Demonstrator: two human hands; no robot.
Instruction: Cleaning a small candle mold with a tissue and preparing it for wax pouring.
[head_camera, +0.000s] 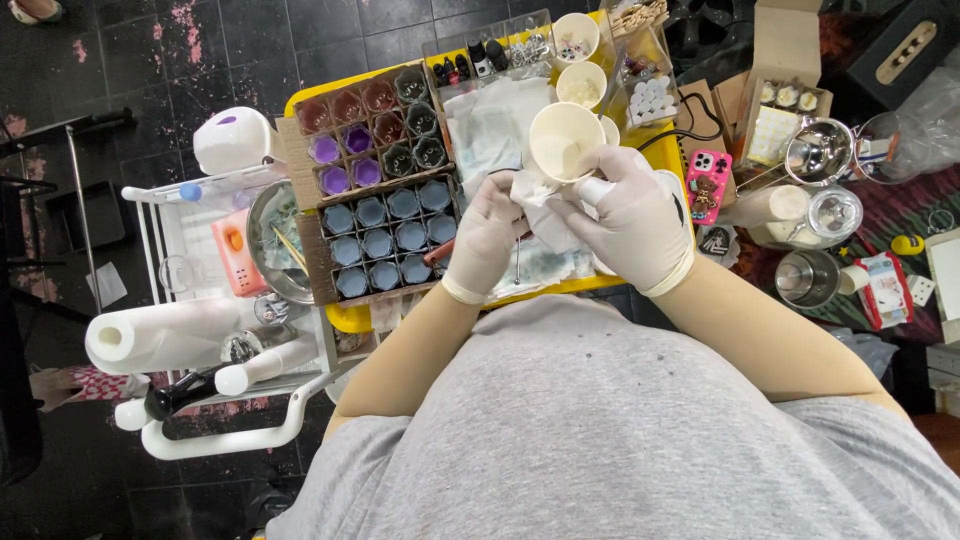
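Both my hands wear white gloves over a yellow table (345, 318). My right hand (628, 222) grips a white cup (562, 140) by its handle, tilted so its open mouth faces up toward me. Pinched in my left hand (487, 238) is a crumpled white tissue (528, 192), pressed against the cup's lower rim. Under the hands lie stained white paper towels (490, 125). To the left sits a cardboard tray (383, 245) of several small blue hexagonal containers. Behind that is another tray (365, 125) with purple, brown and dark ones.
A white cart at left carries a paper towel roll (160, 335), a metal bowl (270, 240) and an orange device (232, 250). Small bottles and cups (575, 40) stand at the table's back. A pink phone (708, 185), metal cups (808, 278) and boxes crowd the right side.
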